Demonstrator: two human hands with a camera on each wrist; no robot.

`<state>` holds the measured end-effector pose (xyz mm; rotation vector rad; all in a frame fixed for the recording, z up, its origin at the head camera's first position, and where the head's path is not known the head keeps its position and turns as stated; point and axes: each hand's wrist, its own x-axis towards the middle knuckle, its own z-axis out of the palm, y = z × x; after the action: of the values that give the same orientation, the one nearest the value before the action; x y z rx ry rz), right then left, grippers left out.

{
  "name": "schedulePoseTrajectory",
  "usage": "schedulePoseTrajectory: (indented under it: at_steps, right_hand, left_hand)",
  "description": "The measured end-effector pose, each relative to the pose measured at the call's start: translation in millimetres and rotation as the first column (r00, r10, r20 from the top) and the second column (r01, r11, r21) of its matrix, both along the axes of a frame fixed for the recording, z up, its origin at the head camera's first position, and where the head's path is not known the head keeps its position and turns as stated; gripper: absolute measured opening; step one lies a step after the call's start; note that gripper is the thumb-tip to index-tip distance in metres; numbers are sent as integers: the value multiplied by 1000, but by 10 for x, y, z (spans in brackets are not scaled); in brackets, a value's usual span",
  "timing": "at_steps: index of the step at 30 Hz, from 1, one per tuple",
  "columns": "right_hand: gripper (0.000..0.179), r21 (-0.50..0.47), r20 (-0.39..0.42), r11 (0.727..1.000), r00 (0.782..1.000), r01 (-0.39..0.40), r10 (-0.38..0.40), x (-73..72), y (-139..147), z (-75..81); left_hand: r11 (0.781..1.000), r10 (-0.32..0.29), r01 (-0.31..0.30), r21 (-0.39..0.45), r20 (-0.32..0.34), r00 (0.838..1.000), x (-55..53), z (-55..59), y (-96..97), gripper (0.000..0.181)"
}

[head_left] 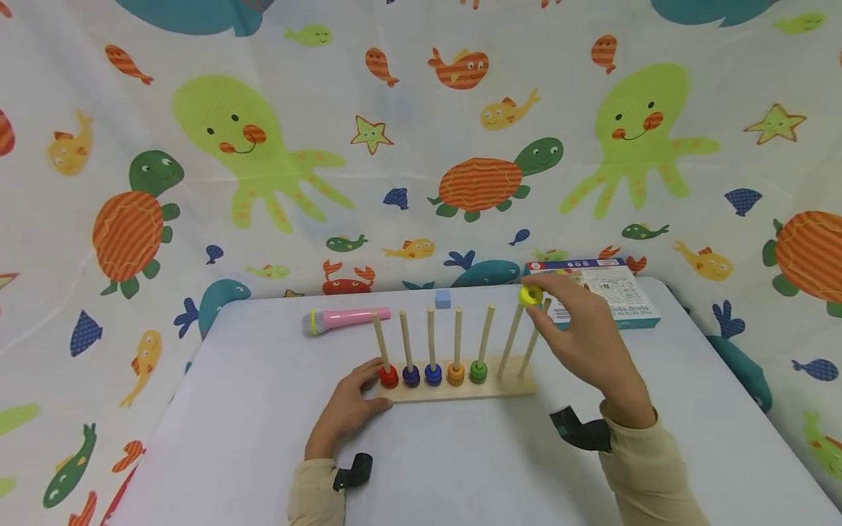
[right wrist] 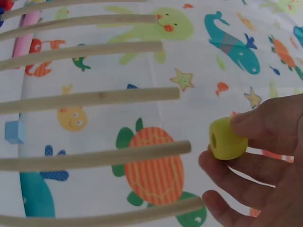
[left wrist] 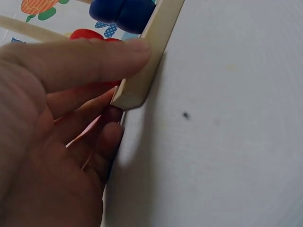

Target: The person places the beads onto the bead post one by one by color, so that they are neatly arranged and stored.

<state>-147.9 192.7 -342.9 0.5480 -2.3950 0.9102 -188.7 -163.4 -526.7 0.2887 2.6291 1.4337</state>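
A wooden peg stand (head_left: pixel 460 392) with several upright pegs lies on the table. My left hand (head_left: pixel 349 405) holds its left end, thumb (left wrist: pixel 128 56) on the front edge and the other fingers round the end and behind. Raised at the right, my right hand (head_left: pixel 585 343) pinches a yellow bead (right wrist: pixel 228 147) between thumb and fingers, close by the tops of the two rightmost pegs. Those two pegs are bare. The other pegs carry red beads (head_left: pixel 389 378), dark purple beads (head_left: pixel 411 378), blue beads (head_left: pixel 433 376), orange beads (head_left: pixel 455 375) and green beads (head_left: pixel 478 372) at their feet.
Behind the stand lie a pink toy microphone (head_left: pixel 351 317) with a yellow and grey head and a small light blue cube (head_left: pixel 443 299). A flat printed box (head_left: pixel 618 296) is at the back right, partly behind my right hand. A sea-animal cloth (head_left: pixel 408 95) hangs behind the white table (head_left: pixel 250 438).
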Motion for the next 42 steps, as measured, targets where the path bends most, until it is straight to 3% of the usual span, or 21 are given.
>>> schedulePoseTrajectory:
  at_steps: [11, 19, 27, 32, 34, 37, 40, 42]
  right_hand:
    - [37, 24, 124, 1000, 992, -18, 15, -55, -80, -102]
    - [37, 33, 139, 999, 990, -18, 13, -70, -92, -131]
    - [43, 37, 88, 999, 996, -8, 5, -35, -18, -81]
    - [47, -32, -7, 994, 995, 100, -100, 86, 271, -33]
    - [48, -54, -14, 982, 983, 182, -183, 150, 431, -46]
    - [49, -82, 39, 948, 951, 308, -305, 257, 693, -132]
    - [49, -56, 162, 894, 887, 445, -432, 370, 942, -292]
    - [50, 4, 279, 859, 824, 512, -493, 438, 1091, -436]
  left_hand:
    - [1000, 2, -2, -6, -2, 1000, 6, 32, 6, 63]
    - [1000, -7, 7, -6, -6, 1000, 18, 29, 3, 63]
    - [1000, -3, 3, 8, -15, 1000, 14, 23, 7, 63]
    - [1000, -12, 12, -1, -18, 1000, 16, 25, 7, 62]
    - [1000, -9, 9, -4, -11, 1000, 19, 30, 5, 63]
    - [1000, -5, 5, -1, -8, 1000, 20, 35, 4, 63]
    - [1000, 2, -2, 9, 0, 1000, 18, 33, 5, 64]
    - [1000, 3, -3, 8, -2, 1000, 20, 31, 6, 64]
